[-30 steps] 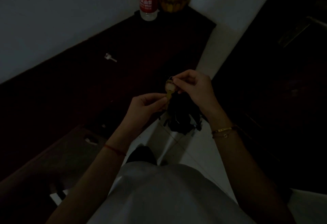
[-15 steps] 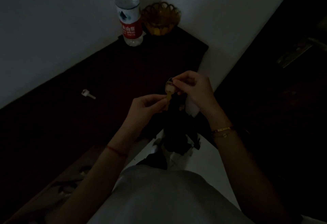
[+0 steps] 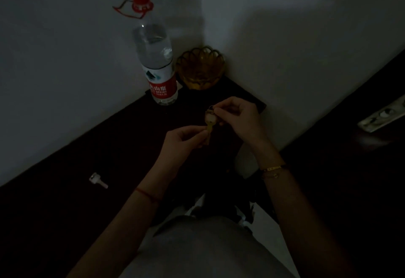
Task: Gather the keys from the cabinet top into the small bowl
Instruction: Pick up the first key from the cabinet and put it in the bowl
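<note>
Both hands hold one brass key [image 3: 210, 122] above the dark cabinet top [image 3: 122, 146]. My left hand [image 3: 183, 139] pinches the key's blade from below. My right hand [image 3: 237, 117] pinches the small ring at the key's head. A second, pale key [image 3: 98, 180] lies flat on the cabinet top, far left of my hands. The small amber scalloped bowl [image 3: 200, 67] stands in the back corner against the wall, beyond my hands; I cannot make out anything inside it.
A clear water bottle [image 3: 156, 58] with a red cap and red label stands just left of the bowl. A dark door [image 3: 350, 146] with a metal handle plate [image 3: 381, 116] is on the right. Pale floor and my grey top show below.
The view has tilted up and shifted, so bottle and bowl sit lower in frame and the pale key lies further left. Both hands keep the same hold on the brass key.
</note>
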Motion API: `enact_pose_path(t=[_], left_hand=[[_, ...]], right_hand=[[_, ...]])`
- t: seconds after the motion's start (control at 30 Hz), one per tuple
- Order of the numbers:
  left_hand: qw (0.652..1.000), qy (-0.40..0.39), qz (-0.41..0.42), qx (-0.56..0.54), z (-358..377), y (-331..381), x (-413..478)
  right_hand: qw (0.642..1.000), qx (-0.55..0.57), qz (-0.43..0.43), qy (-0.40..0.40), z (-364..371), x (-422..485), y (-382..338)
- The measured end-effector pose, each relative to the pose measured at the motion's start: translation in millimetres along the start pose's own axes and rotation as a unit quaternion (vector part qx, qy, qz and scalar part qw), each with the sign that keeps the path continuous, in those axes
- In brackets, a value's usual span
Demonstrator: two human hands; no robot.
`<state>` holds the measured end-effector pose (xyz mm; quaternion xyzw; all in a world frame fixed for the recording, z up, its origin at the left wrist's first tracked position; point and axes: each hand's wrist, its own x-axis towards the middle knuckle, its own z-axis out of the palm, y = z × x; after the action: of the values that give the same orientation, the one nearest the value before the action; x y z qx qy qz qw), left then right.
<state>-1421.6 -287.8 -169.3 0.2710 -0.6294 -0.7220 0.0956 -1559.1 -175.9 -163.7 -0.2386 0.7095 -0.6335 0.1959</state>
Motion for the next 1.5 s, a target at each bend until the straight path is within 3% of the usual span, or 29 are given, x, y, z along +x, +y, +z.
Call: enact_pose_path(t=[0.2,0.57,0.83,1.27,1.5], left_hand=[[0.998,0.041,-0.017,-0.032,4.6,17.0,41.2],[0.995,0.092,0.024,0.010,28.2,52.9,127.1],[0.988,0.147,0.021,0.043,31.4,53.3,179.5],[0.981,0.182,-0.048,0.045,25.4,38.2,192.7],[0.963,0.218,0.014,0.158,28.8,36.4,188.7]], right_hand=[[1.000,-0.023,0.002,0.004,-1.3,53.2,0.3],[0.997,-0.072,-0.012,-0.010,-19.1,180.0,-0.3],[0.994,-0.087,0.007,-0.069,-10.1,251.0,9.4],[0.956,-0.260,0.004,-0.137,25.2,277.9,32.7],[0.929,-0.334,0.002,-0.162,25.9,278.4,39.7]])
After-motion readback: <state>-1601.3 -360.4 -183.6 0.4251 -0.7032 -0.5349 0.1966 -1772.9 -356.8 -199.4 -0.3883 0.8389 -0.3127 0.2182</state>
